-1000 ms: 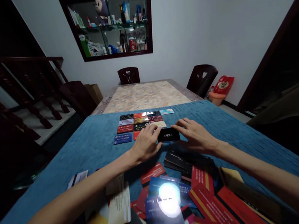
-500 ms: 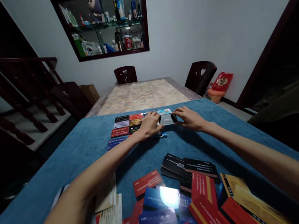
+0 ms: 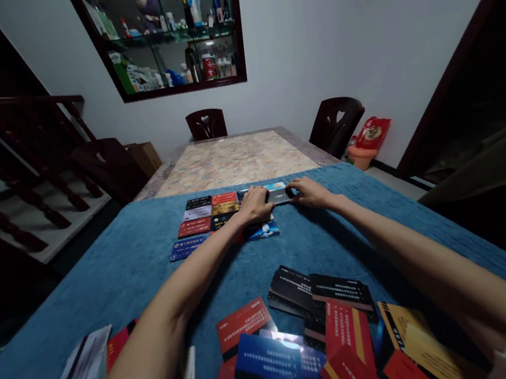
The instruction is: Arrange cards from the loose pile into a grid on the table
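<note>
Both hands have carried the dark card (image 3: 279,195) farther from the loose pile. The left hand (image 3: 255,204) and right hand (image 3: 309,192) now press it down beside the laid-out grid of cards (image 3: 204,217).

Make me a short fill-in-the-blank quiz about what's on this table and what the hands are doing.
1. Both the left hand and right hand touch a dark ____ at the far end of the card grid.
2. The table is covered by a ____ cloth.
3. The loose card pile lies ____ to the camera than the grid.

Missing words: card; blue; nearer

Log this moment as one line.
left hand + right hand: on dark card | place: card grid, blue cloth | near: loose pile
</note>
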Demonstrator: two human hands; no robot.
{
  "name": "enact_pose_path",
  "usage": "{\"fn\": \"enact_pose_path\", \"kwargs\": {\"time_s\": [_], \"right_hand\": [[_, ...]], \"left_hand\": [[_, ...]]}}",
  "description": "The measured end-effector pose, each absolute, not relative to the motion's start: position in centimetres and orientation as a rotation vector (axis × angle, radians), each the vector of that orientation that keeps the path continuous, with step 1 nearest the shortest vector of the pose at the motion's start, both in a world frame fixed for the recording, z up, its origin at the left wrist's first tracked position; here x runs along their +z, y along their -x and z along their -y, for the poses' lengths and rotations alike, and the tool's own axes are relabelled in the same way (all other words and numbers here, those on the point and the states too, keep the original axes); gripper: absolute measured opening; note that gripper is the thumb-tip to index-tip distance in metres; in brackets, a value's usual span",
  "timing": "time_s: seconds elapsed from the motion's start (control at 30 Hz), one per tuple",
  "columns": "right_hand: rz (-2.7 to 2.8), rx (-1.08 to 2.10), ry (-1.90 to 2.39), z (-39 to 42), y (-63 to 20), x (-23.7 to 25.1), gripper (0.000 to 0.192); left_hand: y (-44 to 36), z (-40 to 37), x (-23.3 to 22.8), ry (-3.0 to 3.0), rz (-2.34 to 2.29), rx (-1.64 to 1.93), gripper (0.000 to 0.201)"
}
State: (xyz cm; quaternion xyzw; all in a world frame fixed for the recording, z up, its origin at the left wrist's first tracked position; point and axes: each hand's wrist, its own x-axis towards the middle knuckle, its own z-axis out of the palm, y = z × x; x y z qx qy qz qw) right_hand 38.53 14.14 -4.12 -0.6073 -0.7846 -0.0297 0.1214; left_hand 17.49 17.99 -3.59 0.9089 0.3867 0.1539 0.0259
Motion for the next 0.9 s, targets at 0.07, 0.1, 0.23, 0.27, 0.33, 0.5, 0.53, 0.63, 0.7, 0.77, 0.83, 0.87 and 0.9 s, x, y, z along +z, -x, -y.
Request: {"fn": "enact_pose_path", "kwargs": {"time_s": [0.07,0.1,0.23,0.27,0.33,0.5,0.53,0.63,0.7,0.77,0.83,0.87,0.9], "right_hand": [[2.284,-0.062,1.784,-14.4,-38.6,-4.3,0.036],[2.280,-0.049,1.788,-14.6,-38.6,-4.3,0.036],[2.251,0.008,1.803,-14.9,-38.6,-4.7,0.038],[2.243,0.021,1.805,-14.9,-38.6,-4.8,0.038],[2.226,0.045,1.808,-15.0,-38.7,-4.9,0.038],[2.201,0.078,1.795,-15.1,-38.8,-5.4,0.038],[2.196,0.078,1.791,-15.1,-38.8,-5.5,0.037],[2.182,0.070,1.784,-15.2,-38.9,-5.9,0.036],[2.173,0.061,1.775,-15.3,-39.0,-6.1,0.035],[2.166,0.054,1.763,-15.3,-39.1,-6.3,0.034],[2.159,0.051,1.754,-15.2,-39.1,-6.4,0.034],[2.155,0.051,1.751,-15.2,-39.2,-6.5,0.034],[2.152,0.051,1.748,-15.2,-39.2,-6.5,0.033]], "left_hand": [[-17.6,-18.4,-3.7,-2.798,-1.199,0.464,0.034],[-17.7,-18.5,-3.8,-2.793,-1.205,0.461,0.035],[-17.9,-18.8,-4.0,-2.787,-1.221,0.458,0.034],[-17.9,-18.9,-3.9,-2.792,-1.220,0.443,0.034],[-17.9,-18.8,-3.8,-2.798,-1.223,0.409,0.033],[-17.9,-18.3,-3.4,-2.800,-1.256,0.370,0.029],[-17.9,-18.3,-3.4,-2.800,-1.259,0.367,0.029],[-17.9,-18.0,-3.3,-2.809,-1.248,0.364,0.028],[-17.9,-17.9,-3.3,-2.823,-1.226,0.371,0.027],[-17.9,-17.8,-3.3,-2.835,-1.203,0.380,0.027],[-18.0,-17.8,-3.4,-2.850,-1.180,0.385,0.027],[-18.0,-17.7,-3.4,-2.860,-1.169,0.386,0.027],[-18.0,-17.7,-3.5,-2.871,-1.160,0.387,0.027]]}}
